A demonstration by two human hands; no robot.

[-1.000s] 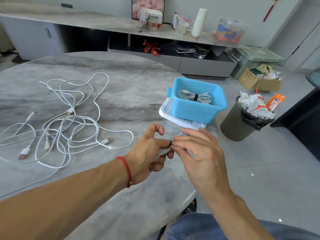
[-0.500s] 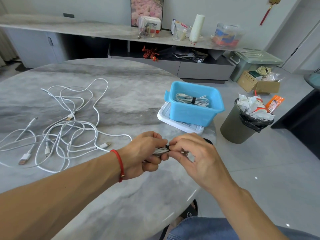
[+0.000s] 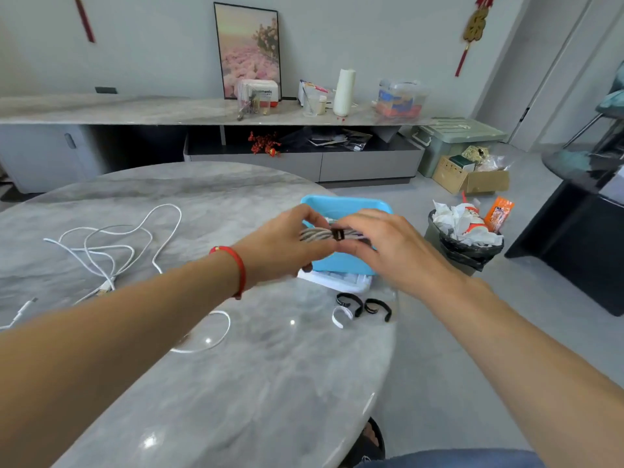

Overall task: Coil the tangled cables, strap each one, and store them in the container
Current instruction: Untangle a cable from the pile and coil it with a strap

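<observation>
Near the marble table's (image 3: 236,383) far right edge, the blue container (image 3: 341,265) is partly hidden by both hands. Above it, a strapped coiled cable (image 3: 319,234) is held lengthwise left-to-right, gripped by the left hand (image 3: 283,244) and pinched by the right hand (image 3: 388,248).

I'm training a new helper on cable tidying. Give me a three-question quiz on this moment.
1. True or false: the coiled cable already wears a black strap.
2. Over what do the left hand and right hand hold it? A) trash bin B) blue container C) cardboard box
3. What lies loose on the table just near of the container?

Key: 1 true; 2 B; 3 spare straps.
</observation>
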